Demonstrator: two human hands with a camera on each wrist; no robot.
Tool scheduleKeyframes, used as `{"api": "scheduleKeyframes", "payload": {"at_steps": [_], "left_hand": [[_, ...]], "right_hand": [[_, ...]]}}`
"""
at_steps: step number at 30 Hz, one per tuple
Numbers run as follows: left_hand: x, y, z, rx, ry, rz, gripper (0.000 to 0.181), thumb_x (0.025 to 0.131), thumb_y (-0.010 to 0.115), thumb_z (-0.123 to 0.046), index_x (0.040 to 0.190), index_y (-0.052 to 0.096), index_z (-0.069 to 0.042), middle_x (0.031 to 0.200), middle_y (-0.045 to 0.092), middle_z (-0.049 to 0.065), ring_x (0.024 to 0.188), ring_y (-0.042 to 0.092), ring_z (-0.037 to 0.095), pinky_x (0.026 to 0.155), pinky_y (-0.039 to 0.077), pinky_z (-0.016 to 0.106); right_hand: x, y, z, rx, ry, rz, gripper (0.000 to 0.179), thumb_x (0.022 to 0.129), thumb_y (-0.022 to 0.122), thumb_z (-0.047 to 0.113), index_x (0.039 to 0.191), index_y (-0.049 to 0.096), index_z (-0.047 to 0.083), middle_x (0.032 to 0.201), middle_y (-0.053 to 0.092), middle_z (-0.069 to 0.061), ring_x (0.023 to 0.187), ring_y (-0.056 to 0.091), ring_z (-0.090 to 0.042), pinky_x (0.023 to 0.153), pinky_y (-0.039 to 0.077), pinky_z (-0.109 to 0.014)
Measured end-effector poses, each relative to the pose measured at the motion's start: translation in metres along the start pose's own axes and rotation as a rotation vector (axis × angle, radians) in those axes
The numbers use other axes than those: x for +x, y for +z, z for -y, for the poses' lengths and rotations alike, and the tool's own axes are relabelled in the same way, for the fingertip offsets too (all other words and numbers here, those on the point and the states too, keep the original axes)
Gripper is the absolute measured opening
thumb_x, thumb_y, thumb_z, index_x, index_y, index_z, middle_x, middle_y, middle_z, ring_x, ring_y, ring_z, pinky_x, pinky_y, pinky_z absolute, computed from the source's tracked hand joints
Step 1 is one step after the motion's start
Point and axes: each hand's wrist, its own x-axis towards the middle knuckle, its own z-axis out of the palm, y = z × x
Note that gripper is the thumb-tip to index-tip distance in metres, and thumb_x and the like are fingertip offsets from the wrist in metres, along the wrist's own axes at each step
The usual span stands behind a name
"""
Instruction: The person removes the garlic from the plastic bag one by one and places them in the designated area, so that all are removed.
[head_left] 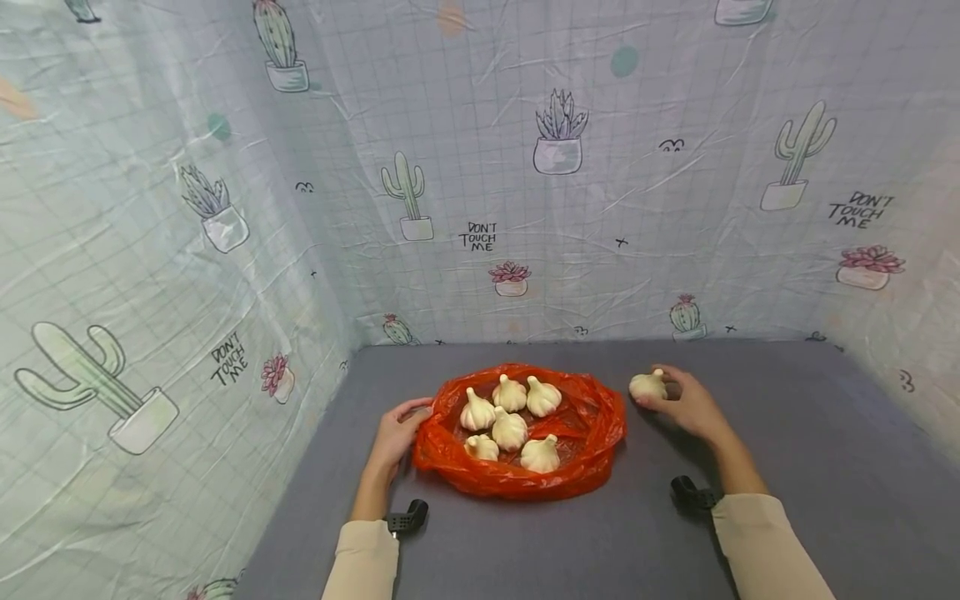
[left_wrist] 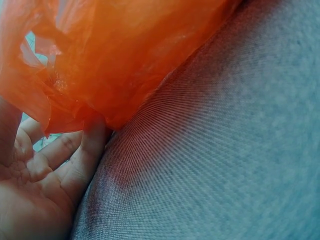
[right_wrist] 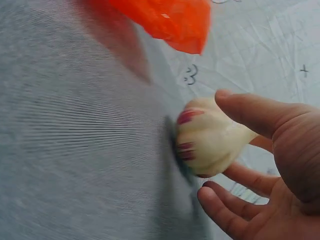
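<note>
A red plastic bag (head_left: 517, 485) lies on the table with its mouth spread wide and its rim rolled down. Several garlic bulbs (head_left: 510, 428) sit inside it. At the bag's left side, my left hand (head_left: 396, 437) holds the rim; in the left wrist view the plastic (left_wrist: 130, 55) covers some of its fingertips. Right of the bag, my right hand (head_left: 692, 407) pinches a single garlic bulb (head_left: 647, 386) between thumb and fingers. Purple streaks mark this bulb (right_wrist: 210, 137) in the right wrist view, where it is at the table surface.
The grey table (head_left: 525, 550) reaches back to a hanging sheet (head_left: 480, 167) printed with cacti, which also covers the sides. Each wrist wears a black camera, one on the left (head_left: 408, 517) and one on the right (head_left: 692, 493).
</note>
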Motion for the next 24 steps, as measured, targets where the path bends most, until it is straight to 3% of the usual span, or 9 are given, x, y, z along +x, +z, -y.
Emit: {"api": "scheduleKeyframes", "payload": {"at_steps": [8,17,20,24], "left_hand": [[-0.001,0.0,0.0,0.01,0.0,-0.007,0.034,0.097,0.07,-0.029,0.126,0.072,-0.011,0.115,0.075,0.008,0.09,0.069,0.013,0.075,0.056,0.027],[-0.001,0.001,-0.002,-0.002,0.001,0.005,0.035,0.098,0.07,-0.029,0.127,0.071,-0.011,0.115,0.075,0.007,0.088,0.069,0.013,0.076,0.057,0.027],[-0.002,0.001,-0.002,-0.002,0.006,0.006,0.038,0.098,0.07,-0.03,0.13,0.069,-0.008,0.116,0.074,0.008,0.088,0.069,0.011,0.076,0.056,0.027],[-0.003,0.0,-0.001,-0.002,0.004,0.004,0.04,0.098,0.069,-0.029,0.132,0.068,-0.006,0.119,0.074,0.01,0.089,0.069,0.011,0.076,0.056,0.027]], "right_hand": [[-0.008,-0.02,0.024,-0.103,-0.014,-0.036,0.075,0.098,0.068,0.038,0.155,0.037,0.001,0.148,0.042,-0.034,0.128,0.044,-0.058,0.097,0.037,-0.071],[-0.014,-0.025,0.055,-0.052,-0.055,-0.097,0.072,0.097,0.07,0.039,0.154,0.041,0.005,0.15,0.042,-0.03,0.133,0.034,-0.054,0.097,0.033,-0.072],[-0.014,-0.019,0.064,0.006,-0.099,-0.091,0.067,0.097,0.07,0.035,0.151,0.045,0.004,0.148,0.045,-0.028,0.135,0.039,-0.051,0.104,0.033,-0.071],[-0.012,-0.005,0.075,0.071,-0.145,-0.041,0.059,0.098,0.07,0.032,0.148,0.05,0.007,0.142,0.054,-0.023,0.125,0.056,-0.042,0.104,0.046,-0.06]]}}
